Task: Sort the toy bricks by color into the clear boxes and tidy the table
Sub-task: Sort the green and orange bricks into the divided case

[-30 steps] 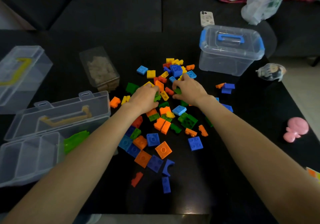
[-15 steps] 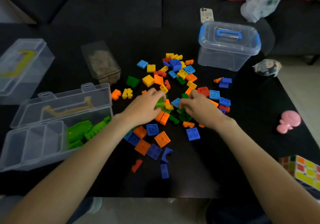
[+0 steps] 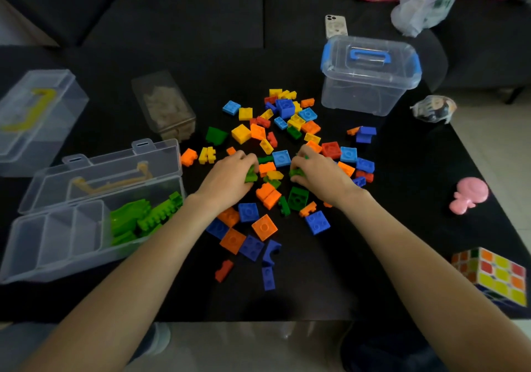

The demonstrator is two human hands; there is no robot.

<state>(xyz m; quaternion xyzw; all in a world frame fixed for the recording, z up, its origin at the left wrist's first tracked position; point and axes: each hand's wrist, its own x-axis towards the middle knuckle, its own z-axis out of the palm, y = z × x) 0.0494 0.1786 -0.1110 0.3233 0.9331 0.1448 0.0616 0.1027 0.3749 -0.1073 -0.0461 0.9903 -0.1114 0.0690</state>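
Note:
A pile of toy bricks in orange, blue, yellow, red and green is spread over the middle of the black table. My left hand lies in the pile with its fingers curled round green bricks. My right hand is across from it and grips another green brick. To the left stands an open clear divided box; several green bricks fill its right compartment, the other compartments hold nothing.
A shut clear box with a yellow handle sits far left, a blue-handled clear tub at back right, a small clear container behind the open box. A phone, a wrapped toy, a pink toy and a puzzle cube lie at the right.
Both hands have pulled back from the far part of the pile toward its middle and closed on green bricks. The view has tilted down, bringing the cube into sight.

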